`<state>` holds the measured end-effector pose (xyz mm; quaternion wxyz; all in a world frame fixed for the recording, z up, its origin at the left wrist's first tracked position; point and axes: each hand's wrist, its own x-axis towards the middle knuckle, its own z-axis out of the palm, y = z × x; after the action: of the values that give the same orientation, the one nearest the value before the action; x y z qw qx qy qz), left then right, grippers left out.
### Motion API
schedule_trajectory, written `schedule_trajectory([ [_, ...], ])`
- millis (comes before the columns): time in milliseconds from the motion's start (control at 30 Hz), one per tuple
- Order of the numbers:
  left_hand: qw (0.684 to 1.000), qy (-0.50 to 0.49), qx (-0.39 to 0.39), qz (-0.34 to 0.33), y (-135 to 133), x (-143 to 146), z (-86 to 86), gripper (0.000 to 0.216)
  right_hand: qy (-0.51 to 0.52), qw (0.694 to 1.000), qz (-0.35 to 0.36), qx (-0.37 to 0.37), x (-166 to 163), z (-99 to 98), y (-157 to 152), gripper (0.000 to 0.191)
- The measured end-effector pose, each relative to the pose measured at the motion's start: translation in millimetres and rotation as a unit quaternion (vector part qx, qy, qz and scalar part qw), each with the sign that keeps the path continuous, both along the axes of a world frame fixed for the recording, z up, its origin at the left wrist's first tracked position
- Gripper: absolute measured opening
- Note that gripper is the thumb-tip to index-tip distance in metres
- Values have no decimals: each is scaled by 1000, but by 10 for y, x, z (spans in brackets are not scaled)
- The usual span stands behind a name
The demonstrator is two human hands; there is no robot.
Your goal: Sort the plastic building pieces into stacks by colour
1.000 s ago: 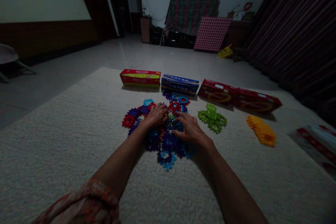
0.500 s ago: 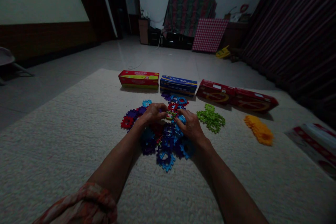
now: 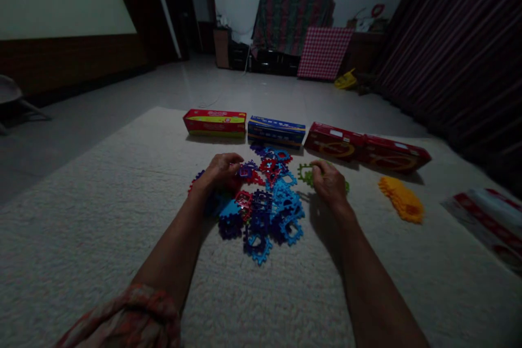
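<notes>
A loose pile of plastic toothed pieces [image 3: 281, 201] in blue, purple and red lies on the pale mat between my forearms. At the pile's left side, my left hand [image 3: 218, 171] has its fingers bent together at the edge of a purple toothed piece [image 3: 247, 170]. My right hand [image 3: 329, 184] is to the right of the pile. Its thumb and fingers pinch a green toothed piece [image 3: 304, 173], held over the green heap [image 3: 346, 187], which my hand mostly hides. Red pieces [image 3: 243, 201] show in the middle of the pile.
An orange stack of toothed pieces [image 3: 402, 201] lies farther right. Along the back of the mat [image 3: 122, 174] stand a red-yellow box [image 3: 215, 124], a blue box [image 3: 276, 131] and two dark red boxes [image 3: 335, 141]. A red-white package [image 3: 489, 223] lies at the right.
My hands have moved apart from the middle of the pile. The right hand has carried a green piece right to the green heap; the left has shifted left.
</notes>
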<state>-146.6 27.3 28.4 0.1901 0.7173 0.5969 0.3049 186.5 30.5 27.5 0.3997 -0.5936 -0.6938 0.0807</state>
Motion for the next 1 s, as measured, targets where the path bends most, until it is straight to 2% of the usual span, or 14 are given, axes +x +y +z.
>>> schedule_trajectory([
  [167,998,54,-18,13,-36,-330,-36,29,-88,987,-117,-73,468,-84,116,35],
  [267,996,75,-58,-2,-53,-422,-34,41,-120,980,-155,-37,469,-90,115,41],
  [333,993,85,-82,-24,-57,-474,-24,47,-109,989,-98,21,325,-58,87,41],
  [433,990,88,-92,-60,-52,-527,-24,49,-72,991,91,66,-54,1,-33,30],
  [533,988,102,-87,-70,-33,-525,-64,45,-54,956,282,54,-490,9,-260,23],
  [600,989,121,-80,-42,-21,-502,-111,38,-56,936,346,38,-729,-17,-431,23],
  [733,991,127,-7,30,-21,-455,-194,27,-91,908,408,0,-981,-76,-676,30],
  [833,992,121,36,33,-43,-418,-167,29,-125,896,427,-18,-1030,-107,-750,40],
  [933,988,151,10,39,-118,-372,-52,25,-157,893,422,-27,-1060,-130,-790,48],
  [1000,982,182,-21,37,-219,-340,27,25,-170,893,415,-33,-1090,-142,-815,47],
])
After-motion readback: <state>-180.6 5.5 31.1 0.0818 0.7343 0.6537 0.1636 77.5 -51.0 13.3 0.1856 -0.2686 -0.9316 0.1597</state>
